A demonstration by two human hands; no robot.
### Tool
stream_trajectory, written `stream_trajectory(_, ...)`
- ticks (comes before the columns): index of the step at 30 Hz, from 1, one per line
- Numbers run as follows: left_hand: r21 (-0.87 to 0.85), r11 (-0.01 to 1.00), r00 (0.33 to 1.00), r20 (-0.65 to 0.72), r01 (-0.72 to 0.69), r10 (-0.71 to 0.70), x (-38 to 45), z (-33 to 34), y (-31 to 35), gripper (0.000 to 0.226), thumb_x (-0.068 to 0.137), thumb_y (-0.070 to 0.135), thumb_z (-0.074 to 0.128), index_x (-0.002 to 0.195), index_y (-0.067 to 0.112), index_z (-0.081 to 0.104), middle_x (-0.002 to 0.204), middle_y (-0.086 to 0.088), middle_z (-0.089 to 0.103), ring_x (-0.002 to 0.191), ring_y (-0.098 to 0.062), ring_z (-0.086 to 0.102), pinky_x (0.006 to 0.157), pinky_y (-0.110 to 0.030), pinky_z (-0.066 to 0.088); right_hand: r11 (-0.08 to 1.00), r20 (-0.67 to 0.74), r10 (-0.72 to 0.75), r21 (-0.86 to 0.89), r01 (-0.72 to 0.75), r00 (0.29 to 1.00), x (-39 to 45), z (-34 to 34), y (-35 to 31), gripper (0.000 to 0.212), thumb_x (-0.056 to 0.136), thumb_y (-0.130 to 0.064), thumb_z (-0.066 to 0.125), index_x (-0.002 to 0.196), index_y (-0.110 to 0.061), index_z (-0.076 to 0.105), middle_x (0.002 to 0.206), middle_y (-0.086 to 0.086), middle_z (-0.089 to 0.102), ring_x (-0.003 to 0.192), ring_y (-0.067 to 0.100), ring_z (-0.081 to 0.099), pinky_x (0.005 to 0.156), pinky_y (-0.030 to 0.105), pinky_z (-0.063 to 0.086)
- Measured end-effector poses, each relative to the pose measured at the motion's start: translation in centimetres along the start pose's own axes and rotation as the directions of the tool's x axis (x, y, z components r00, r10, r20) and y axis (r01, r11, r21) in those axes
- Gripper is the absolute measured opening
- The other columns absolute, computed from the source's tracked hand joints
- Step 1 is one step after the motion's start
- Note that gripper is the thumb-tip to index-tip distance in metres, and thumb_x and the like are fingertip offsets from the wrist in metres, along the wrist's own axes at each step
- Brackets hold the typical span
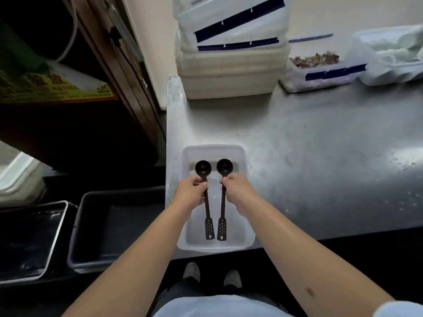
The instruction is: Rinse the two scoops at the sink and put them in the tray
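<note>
Over the white plastic tray (242, 156) at the near corner of the steel counter (320, 156), our left hand (190, 191) pinches one black scoop (203, 170) by its handle while our right hand (238, 191) grips the other scoop (224, 167), bowls side by side.

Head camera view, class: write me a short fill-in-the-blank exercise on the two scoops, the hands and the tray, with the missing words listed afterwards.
1. Each hand holds one black scoop by its ____.
2. The left hand and the right hand hold the left scoop and the right scoop over a white ____.
3. The tray sits on a ____ counter.
4. The two scoops lie side by side with their bowls pointing ____ from the person.

Missing words: handle; tray; metal; away
</note>
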State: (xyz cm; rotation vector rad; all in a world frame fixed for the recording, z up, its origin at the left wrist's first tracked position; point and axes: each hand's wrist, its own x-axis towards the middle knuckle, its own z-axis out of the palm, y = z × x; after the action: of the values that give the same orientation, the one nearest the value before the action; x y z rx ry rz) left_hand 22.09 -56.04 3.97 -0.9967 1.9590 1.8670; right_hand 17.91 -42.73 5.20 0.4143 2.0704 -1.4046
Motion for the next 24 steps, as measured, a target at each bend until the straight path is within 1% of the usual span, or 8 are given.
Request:
stream_trajectory(4,0.201,0.979,1.000,-0.014,0.027,-0.025,2.4,0.7,-2.0,0.011,0.090,0.013,0.055,0.084,0.012,0.065,0.085,-0.011,0.071,0.079,-0.028,0.067,0.079,-0.046,0.059,0.980,0.006,0.001,-0.197,0.000,1.000,1.4,1.8,1.4,0.018,0.094,-0.014,0.044,0.078,-0.013,0.053,0.072,0.004,0.051,0.064,0.017,0.045,0.057,0.030,0.036)
stream_trajectory(7,0.390,0.921,1.000,-0.005,0.002,-0.001,3.1,1.0,-2.9,0.013,0.086,0.013,0.052,0.074,0.015,0.054,0.072,-0.009,0.054,0.068,-0.023,0.052,0.065,-0.038,0.050,0.933,-0.005,0.018,-0.358,-0.018,1.000,2.1,2.2,2.6,0.031,0.095,-0.012,0.042,0.064,-0.016,0.039,0.064,0.000,0.043,0.058,0.015,0.041,0.047,0.028,0.028)
stream_trajectory(9,0.474,0.880,1.000,-0.009,-0.003,0.008,3.1,1.1,-3.3,0.015,0.085,0.013,0.053,0.070,0.017,0.052,0.067,-0.006,0.051,0.064,-0.020,0.046,0.059,-0.031,0.039,0.889,-0.004,0.035,-0.458,-0.033,0.999,2.4,2.3,3.0,0.033,0.097,-0.012,0.042,0.064,-0.015,0.041,0.068,0.002,0.049,0.068,0.021,0.048,0.051,0.029,0.031)
stream_trajectory(11,0.514,0.858,1.000,-0.008,-0.009,0.015,3.0,1.1,-3.8,0.016,0.086,0.013,0.053,0.070,0.016,0.054,0.067,-0.005,0.052,0.063,-0.019,0.046,0.056,-0.029,0.037,0.850,0.024,0.056,-0.526,-0.035,0.998,2.6,2.5,3.2,0.021,0.098,-0.011,0.043,0.079,-0.009,0.052,0.091,0.012,0.064,0.086,0.028,0.057,0.063,0.027,0.035)
stream_trajectory(14,0.530,0.848,0.999,-0.011,-0.024,0.035,3.0,1.1,-4.1,0.014,0.086,0.012,0.056,0.073,0.014,0.059,0.069,-0.003,0.057,0.066,-0.019,0.050,0.054,-0.027,0.037,0.825,0.037,0.053,-0.565,-0.023,0.998,2.7,2.7,3.6,0.020,0.098,-0.010,0.043,0.106,-0.001,0.058,0.112,0.017,0.064,0.103,0.033,0.059,0.070,0.027,0.036)
stream_trajectory(17,0.489,0.872,0.999,-0.035,-0.008,0.029,3.1,1.0,-3.8,0.012,0.083,0.012,0.060,0.075,0.021,0.060,0.068,0.006,0.058,0.069,-0.015,0.054,0.051,-0.021,0.035,0.809,0.065,0.035,-0.588,0.010,0.997,2.6,2.6,3.4,0.015,0.096,-0.007,0.042,0.088,-0.005,0.054,0.095,0.015,0.057,0.088,0.029,0.054,0.069,0.027,0.037)
stream_trajectory(20,0.502,0.865,0.999,-0.044,0.002,0.023,2.8,0.9,-3.5,0.013,0.081,0.013,0.061,0.075,0.024,0.060,0.069,0.008,0.058,0.072,-0.014,0.055,0.050,-0.018,0.033,0.816,0.009,0.036,-0.578,-0.024,0.999,2.3,2.4,3.4,0.032,0.091,-0.005,0.045,0.061,-0.014,0.038,0.070,0.004,0.046,0.070,0.023,0.044,0.052,0.028,0.032)
stream_trajectory(24,0.597,0.802,1.000,0.012,-0.007,-0.001,2.7,0.9,-2.9,0.008,0.082,0.020,0.065,0.084,0.013,0.064,0.076,-0.001,0.061,0.073,-0.018,0.057,0.049,-0.022,0.036,0.823,-0.046,0.042,-0.564,-0.061,0.998,1.8,2.3,3.3,0.023,0.084,-0.002,0.050,0.065,-0.012,0.043,0.067,0.006,0.049,0.059,0.020,0.044,0.043,0.027,0.029)
